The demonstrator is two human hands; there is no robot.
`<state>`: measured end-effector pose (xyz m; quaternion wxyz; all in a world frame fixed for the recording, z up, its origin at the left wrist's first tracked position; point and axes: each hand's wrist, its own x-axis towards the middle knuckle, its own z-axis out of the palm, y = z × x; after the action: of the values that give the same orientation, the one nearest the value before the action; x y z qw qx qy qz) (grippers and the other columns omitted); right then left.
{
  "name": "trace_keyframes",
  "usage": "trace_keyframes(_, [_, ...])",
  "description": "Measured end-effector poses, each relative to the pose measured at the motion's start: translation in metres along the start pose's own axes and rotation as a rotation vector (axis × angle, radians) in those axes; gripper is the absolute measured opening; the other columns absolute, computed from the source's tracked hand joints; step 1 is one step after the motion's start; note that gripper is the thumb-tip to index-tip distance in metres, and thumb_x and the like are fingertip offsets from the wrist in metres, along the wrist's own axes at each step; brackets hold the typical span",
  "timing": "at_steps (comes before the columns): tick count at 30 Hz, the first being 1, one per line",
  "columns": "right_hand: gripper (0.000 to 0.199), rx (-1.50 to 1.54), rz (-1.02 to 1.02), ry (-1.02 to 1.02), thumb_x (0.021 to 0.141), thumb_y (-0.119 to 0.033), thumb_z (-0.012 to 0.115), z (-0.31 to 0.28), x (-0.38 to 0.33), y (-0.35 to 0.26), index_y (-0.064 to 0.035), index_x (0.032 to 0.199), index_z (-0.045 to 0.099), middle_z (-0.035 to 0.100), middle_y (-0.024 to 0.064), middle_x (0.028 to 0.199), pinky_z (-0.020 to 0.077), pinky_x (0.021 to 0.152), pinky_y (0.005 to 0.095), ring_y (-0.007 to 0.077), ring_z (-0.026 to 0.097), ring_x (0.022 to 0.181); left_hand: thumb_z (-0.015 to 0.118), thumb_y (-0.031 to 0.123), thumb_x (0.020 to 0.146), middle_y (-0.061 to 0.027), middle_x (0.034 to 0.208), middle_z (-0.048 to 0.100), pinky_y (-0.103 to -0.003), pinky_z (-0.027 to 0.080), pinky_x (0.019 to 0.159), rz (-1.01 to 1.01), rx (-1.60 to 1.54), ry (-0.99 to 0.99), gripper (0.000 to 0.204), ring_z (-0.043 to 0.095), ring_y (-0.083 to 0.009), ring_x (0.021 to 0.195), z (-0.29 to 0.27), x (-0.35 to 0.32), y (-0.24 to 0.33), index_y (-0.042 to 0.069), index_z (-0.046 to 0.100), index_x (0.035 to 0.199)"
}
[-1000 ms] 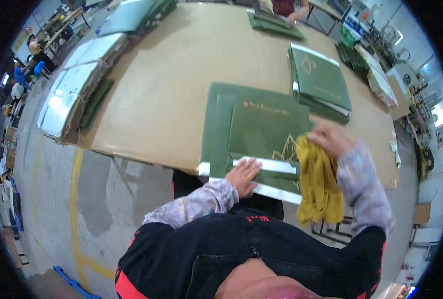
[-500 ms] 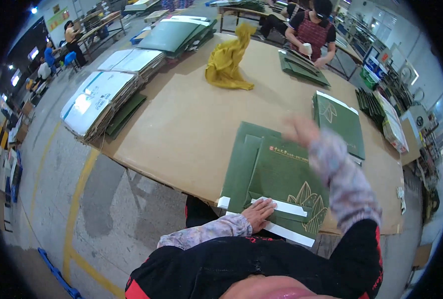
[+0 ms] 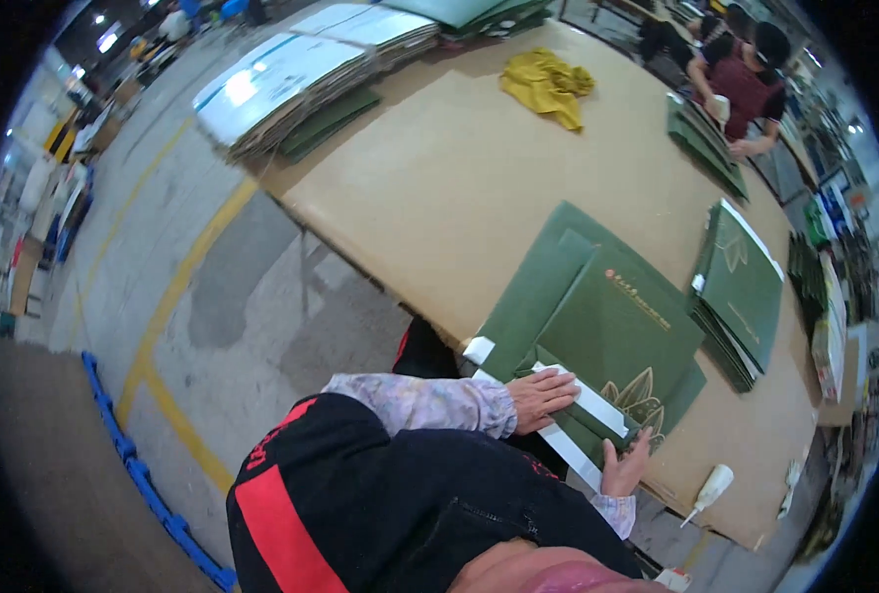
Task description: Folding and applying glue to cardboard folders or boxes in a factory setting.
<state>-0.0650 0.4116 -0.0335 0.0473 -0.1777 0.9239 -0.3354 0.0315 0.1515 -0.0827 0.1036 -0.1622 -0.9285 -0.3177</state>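
Note:
A flat green cardboard box blank [image 3: 607, 326] with gold print lies at the near edge of the tan table [image 3: 439, 178]. Its near flap carries white strips [image 3: 583, 400]. My left hand [image 3: 541, 395] lies flat on that folded flap, fingers spread. My right hand [image 3: 625, 466] presses the flap's near edge just to the right, fingers apart, holding nothing. A yellow cloth [image 3: 548, 87] lies crumpled at the far side of the table.
A stack of folded green boxes [image 3: 741, 292] sits right of the blank. A white glue bottle [image 3: 708, 489] lies near the table's front right edge. Stacks of flat sheets [image 3: 301, 69] line the far left. Another person [image 3: 741, 84] works at the far side.
My right hand dropped the yellow cloth onto the far side of the table and came back down to the flap's near edge. My left hand stayed on the flap.

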Motion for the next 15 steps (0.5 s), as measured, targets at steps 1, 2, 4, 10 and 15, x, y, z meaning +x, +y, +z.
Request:
trace_keyframes(1, [0.088,0.003,-0.003,-0.024,0.071,-0.009,0.075,0.003,0.006,0.005,0.0020,0.143,0.026,0.045,0.0259,0.131,0.0409,0.097,0.0416,0.0384,0.049,0.114,0.060,0.023,0.081,-0.0132,0.147,0.033,-0.047,0.018,0.115,-0.024,-0.002,-0.001,0.065,0.025,-0.0322,0.140,0.004,0.001,-0.004,0.003,0.036,0.138])
trace_keyframes(2, [0.086,0.054,0.001,-0.009,0.072,-0.009,0.075,0.006,0.017,0.014,0.0023,0.143,0.027,0.046,0.0250,0.128,0.0431,0.094,0.0406,0.0357,0.051,0.112,0.061,0.021,0.080,-0.0140,0.146,0.034,-0.047,0.019,0.114,0.002,0.004,0.045,0.066,0.026,-0.0331,0.139,0.008,0.002,-0.009,0.003,0.036,0.138])
trace_keyframes(4, [0.082,0.047,0.061,-0.033,0.073,-0.006,0.075,0.001,0.020,0.016,0.0030,0.141,0.030,0.047,0.0232,0.125,0.0453,0.092,0.0389,0.0314,0.053,0.109,0.063,0.019,0.079,-0.0157,0.144,0.036,-0.048,0.022,0.113,-0.007,-0.022,0.048,0.065,0.030,-0.0349,0.137,0.006,-0.001,-0.005,0.003,0.037,0.137])
trace_keyframes(10, [0.046,0.349,0.253,-0.166,0.079,-0.018,0.074,-0.003,0.048,-0.027,0.0043,0.115,0.055,0.065,0.0114,0.094,0.0513,0.070,0.0303,0.0186,0.061,0.079,0.060,0.022,0.083,-0.0142,0.140,0.043,-0.050,0.025,0.110,-0.090,0.046,0.044,0.055,0.035,-0.0346,0.133,-0.026,-0.004,-0.008,0.004,0.044,0.132])
trace_keyframes(15, [0.042,0.572,0.376,-0.141,0.079,-0.018,0.075,0.005,0.035,-0.052,-0.0013,0.111,0.053,0.062,0.0051,0.093,0.0488,0.056,0.0245,0.0119,0.059,0.079,0.060,0.026,0.086,-0.0094,0.142,0.042,-0.049,0.021,0.112,-0.074,0.090,0.043,0.051,0.033,-0.0320,0.135,-0.025,0.001,-0.007,0.007,0.045,0.131])
